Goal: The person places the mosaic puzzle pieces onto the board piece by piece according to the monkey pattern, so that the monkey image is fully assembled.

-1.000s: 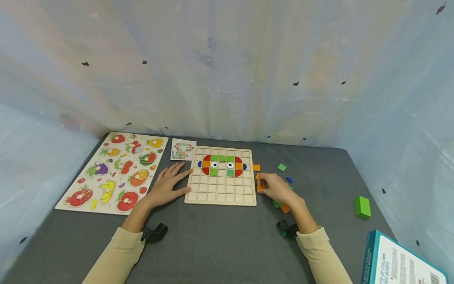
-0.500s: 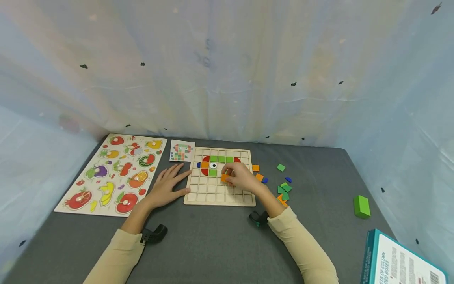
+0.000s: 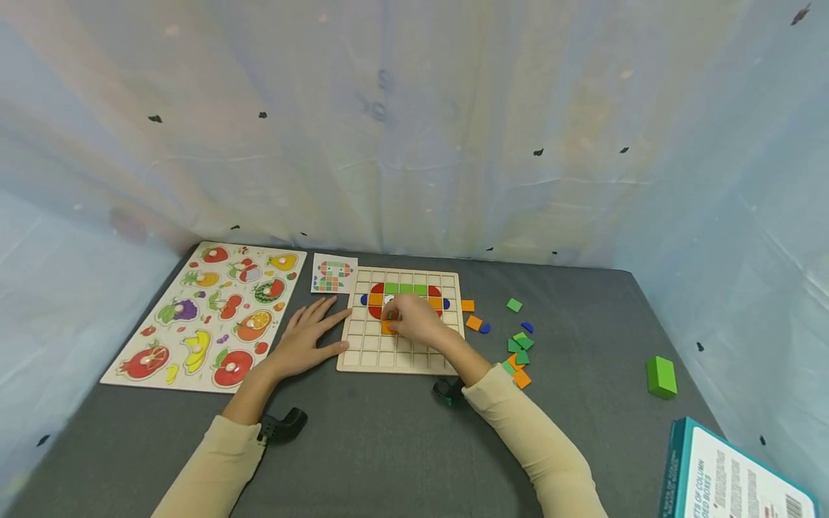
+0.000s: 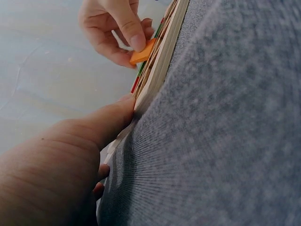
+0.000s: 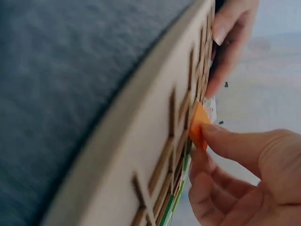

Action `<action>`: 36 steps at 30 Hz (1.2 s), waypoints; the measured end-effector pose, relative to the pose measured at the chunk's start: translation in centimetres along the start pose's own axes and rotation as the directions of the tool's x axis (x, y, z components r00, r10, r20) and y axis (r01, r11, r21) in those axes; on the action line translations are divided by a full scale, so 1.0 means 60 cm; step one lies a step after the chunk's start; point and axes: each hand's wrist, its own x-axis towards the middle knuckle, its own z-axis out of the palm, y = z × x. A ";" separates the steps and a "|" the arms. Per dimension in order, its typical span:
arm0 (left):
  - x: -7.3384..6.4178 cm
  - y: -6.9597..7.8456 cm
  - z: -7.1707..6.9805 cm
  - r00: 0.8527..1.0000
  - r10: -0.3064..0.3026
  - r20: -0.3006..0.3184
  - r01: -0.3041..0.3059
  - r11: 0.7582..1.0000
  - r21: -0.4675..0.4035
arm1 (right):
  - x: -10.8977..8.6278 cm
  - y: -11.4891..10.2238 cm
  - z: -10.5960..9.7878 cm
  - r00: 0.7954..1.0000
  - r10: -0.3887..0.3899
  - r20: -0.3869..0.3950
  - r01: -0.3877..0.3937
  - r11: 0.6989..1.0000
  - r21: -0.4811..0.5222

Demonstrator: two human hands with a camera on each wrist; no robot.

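Note:
A wooden grid board (image 3: 401, 362) lies on the grey table, with green, red, orange and blue tiles set in its upper squares. My right hand (image 3: 419, 321) is over the board, pinching an orange square tile (image 5: 199, 123) between thumb and fingers. In the left wrist view that orange tile (image 4: 143, 52) is tilted, its lower edge at the grid. My left hand (image 3: 303, 339) lies with spread fingers at the board's left edge, thumb and index finger touching it. Part of the tile pattern is hidden behind the right hand.
Loose orange, green and blue tiles (image 3: 522, 357) lie right of the board. A small pattern card (image 3: 334, 274) sits at its upper left, beside a fruit puzzle board (image 3: 214, 316). Farther right are a green block (image 3: 661, 378) and a teal box (image 3: 738, 475).
My right hand has picked up an orange tile from beside the board and carried it left over the grid, below the green tiles. The left hand has stayed in place.

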 end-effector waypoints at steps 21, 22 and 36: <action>-0.001 -0.004 0.004 0.999 0.024 -0.030 -0.024 1.000 -0.001 | -0.107 0.122 -0.083 0.953 0.206 -0.223 -0.187 0.977 0.103; -0.002 -0.004 0.004 0.999 0.027 -0.033 -0.027 1.000 0.000 | -0.116 0.134 -0.089 0.946 0.240 -0.220 -0.224 0.970 0.097; -0.002 0.000 0.003 1.000 0.016 -0.026 -0.016 1.000 0.000 | -0.149 0.175 -0.095 0.937 0.326 -0.128 -0.319 0.945 0.076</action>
